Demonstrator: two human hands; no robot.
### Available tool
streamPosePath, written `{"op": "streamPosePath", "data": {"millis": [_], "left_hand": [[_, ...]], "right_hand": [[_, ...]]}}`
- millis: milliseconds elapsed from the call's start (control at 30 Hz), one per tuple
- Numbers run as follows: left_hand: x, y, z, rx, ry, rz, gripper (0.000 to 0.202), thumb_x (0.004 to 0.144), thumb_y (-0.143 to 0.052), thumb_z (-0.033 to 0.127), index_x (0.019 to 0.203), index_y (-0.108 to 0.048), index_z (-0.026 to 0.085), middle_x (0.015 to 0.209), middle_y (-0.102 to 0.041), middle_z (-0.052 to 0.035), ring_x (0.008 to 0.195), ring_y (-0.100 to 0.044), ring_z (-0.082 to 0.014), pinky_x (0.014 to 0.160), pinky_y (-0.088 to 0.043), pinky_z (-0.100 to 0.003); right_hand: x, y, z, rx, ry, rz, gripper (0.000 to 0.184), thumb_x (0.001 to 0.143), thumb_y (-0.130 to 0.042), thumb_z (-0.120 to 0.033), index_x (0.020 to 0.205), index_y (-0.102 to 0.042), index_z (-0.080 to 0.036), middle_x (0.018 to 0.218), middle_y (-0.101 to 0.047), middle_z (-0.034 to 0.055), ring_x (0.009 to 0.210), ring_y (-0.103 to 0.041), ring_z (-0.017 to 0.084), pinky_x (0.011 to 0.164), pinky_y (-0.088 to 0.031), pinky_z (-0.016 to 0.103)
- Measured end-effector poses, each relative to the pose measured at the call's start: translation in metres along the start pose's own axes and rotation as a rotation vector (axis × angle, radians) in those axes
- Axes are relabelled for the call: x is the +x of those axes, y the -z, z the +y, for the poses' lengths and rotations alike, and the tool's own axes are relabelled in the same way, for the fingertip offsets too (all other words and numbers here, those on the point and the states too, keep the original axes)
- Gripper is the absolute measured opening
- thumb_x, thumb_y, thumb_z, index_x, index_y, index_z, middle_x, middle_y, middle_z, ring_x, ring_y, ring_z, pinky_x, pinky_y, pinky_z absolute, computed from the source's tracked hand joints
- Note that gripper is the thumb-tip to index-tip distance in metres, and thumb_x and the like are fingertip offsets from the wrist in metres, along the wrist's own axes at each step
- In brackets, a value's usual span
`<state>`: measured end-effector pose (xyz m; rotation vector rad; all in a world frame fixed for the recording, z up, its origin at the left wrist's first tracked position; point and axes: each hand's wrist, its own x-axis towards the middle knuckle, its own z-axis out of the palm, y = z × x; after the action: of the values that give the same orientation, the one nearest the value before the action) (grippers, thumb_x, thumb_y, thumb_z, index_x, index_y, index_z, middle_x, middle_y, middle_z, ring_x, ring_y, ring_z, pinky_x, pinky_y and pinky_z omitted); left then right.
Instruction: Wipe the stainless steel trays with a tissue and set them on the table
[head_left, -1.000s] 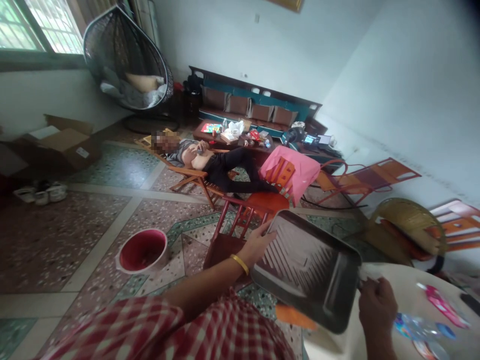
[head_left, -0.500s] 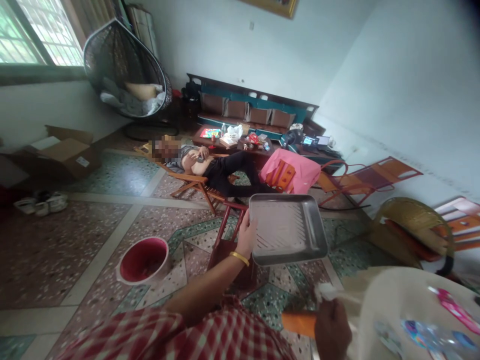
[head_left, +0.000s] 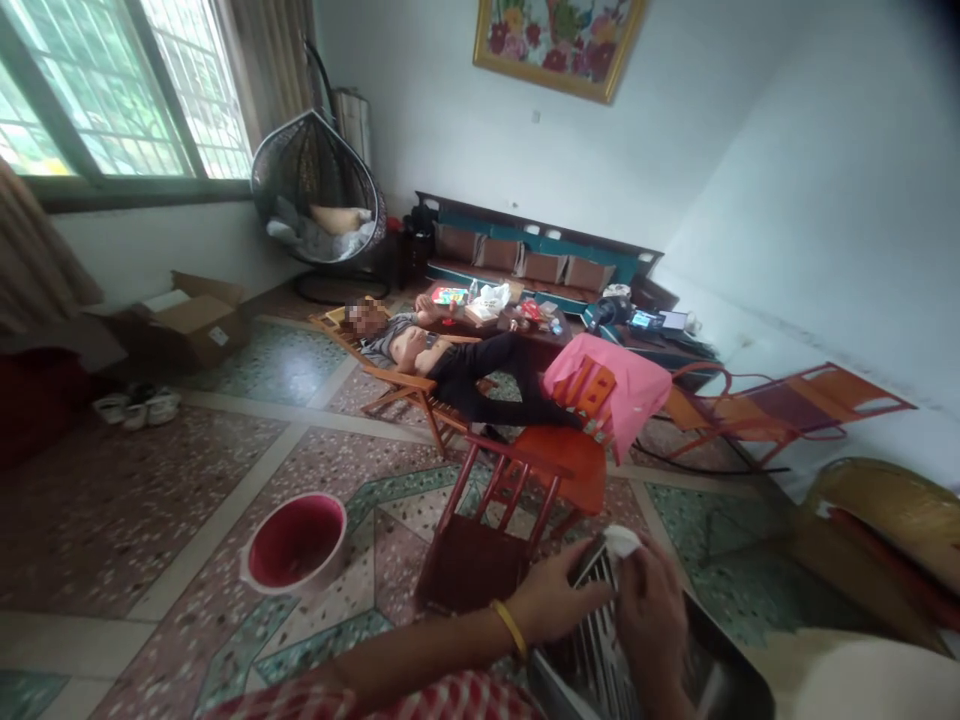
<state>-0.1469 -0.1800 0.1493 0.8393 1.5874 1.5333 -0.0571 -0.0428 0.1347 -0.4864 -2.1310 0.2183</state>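
A grey metal tray point(head_left: 589, 650) with a ridged bottom is tilted up close to my body at the lower right. My left hand point(head_left: 559, 597), with a yellow bangle at the wrist, grips its upper edge. In my right hand point(head_left: 654, 605) is a crumpled white tissue point(head_left: 622, 541), pressed against the tray's top corner. Both hands are close together, and my right hand and forearm cover part of the tray.
A dark red wooden chair point(head_left: 476, 562) stands just ahead, with an orange chair point(head_left: 559, 462) behind it. A pink-red basin point(head_left: 336, 562) sits on the floor at left. A person point(head_left: 487, 375) reclines on a wooden lounger. The pale table point(head_left: 885, 680) is at lower right.
The tray has come down and toward me, turning from its outstretched position to a steep tilt. My right hand has moved from beside the pale table to the tray's corner with the tissue.
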Motion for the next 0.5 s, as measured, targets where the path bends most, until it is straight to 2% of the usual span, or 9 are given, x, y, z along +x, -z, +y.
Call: {"op": "streamPosePath", "data": {"millis": [100, 200, 267, 333, 500], "left_hand": [[-0.002, 0.008, 0.000, 0.102, -0.015, 0.016, 0.064, 0.074, -0.058, 0.046, 0.135, -0.045, 0.028, 0.124, -0.060, -0.0028, 0.113, -0.055, -0.0240, 0.098, -0.040, -0.036], [-0.003, 0.014, -0.003, 0.136, -0.029, 0.028, 0.063, 0.077, -0.054, 0.049, 0.136, -0.043, 0.029, 0.128, -0.058, -0.0036, 0.116, -0.053, -0.0243, 0.100, -0.038, -0.036], [-0.003, 0.016, -0.006, 0.141, -0.031, 0.048, 0.060, 0.079, -0.051, 0.047, 0.136, -0.043, 0.030, 0.125, -0.060, -0.0037, 0.113, -0.055, -0.0240, 0.099, -0.039, -0.037], [-0.003, 0.019, -0.011, 0.128, -0.014, 0.075, 0.059, 0.080, -0.051, 0.045, 0.136, -0.044, 0.029, 0.120, -0.063, -0.0037, 0.107, -0.058, -0.0236, 0.096, -0.041, -0.037], [-0.004, 0.027, -0.029, -0.032, 0.105, 0.068, 0.061, 0.082, -0.047, 0.050, 0.137, -0.043, 0.022, 0.113, -0.065, -0.0041, 0.095, -0.062, -0.0209, 0.085, -0.047, -0.033]], "right_hand": [[0.006, -0.006, -0.013, 0.032, 0.133, -0.112, 0.027, 0.091, -0.038, -0.032, 0.101, -0.057, -0.016, 0.108, -0.062, 0.0145, 0.100, -0.057, 0.023, 0.086, -0.044, 0.038], [0.023, -0.003, -0.007, -0.080, 0.150, -0.158, 0.031, 0.091, -0.038, -0.034, 0.101, -0.060, -0.014, 0.098, -0.065, 0.0141, 0.091, -0.059, 0.023, 0.083, -0.044, 0.038], [0.029, 0.000, 0.006, -0.159, 0.057, -0.201, 0.037, 0.090, -0.035, -0.037, 0.099, -0.062, -0.014, 0.092, -0.067, 0.0141, 0.083, -0.060, 0.023, 0.076, -0.045, 0.036], [0.025, 0.002, 0.024, -0.209, -0.095, -0.265, 0.042, 0.089, -0.032, -0.040, 0.099, -0.063, -0.014, 0.091, -0.068, 0.0139, 0.079, -0.061, 0.024, 0.070, -0.045, 0.034], [-0.027, 0.008, 0.073, -0.278, -0.440, -0.372, 0.047, 0.084, -0.031, -0.044, 0.103, -0.062, -0.014, 0.103, -0.066, 0.0162, 0.090, -0.062, 0.027, 0.073, -0.046, 0.037]]}}
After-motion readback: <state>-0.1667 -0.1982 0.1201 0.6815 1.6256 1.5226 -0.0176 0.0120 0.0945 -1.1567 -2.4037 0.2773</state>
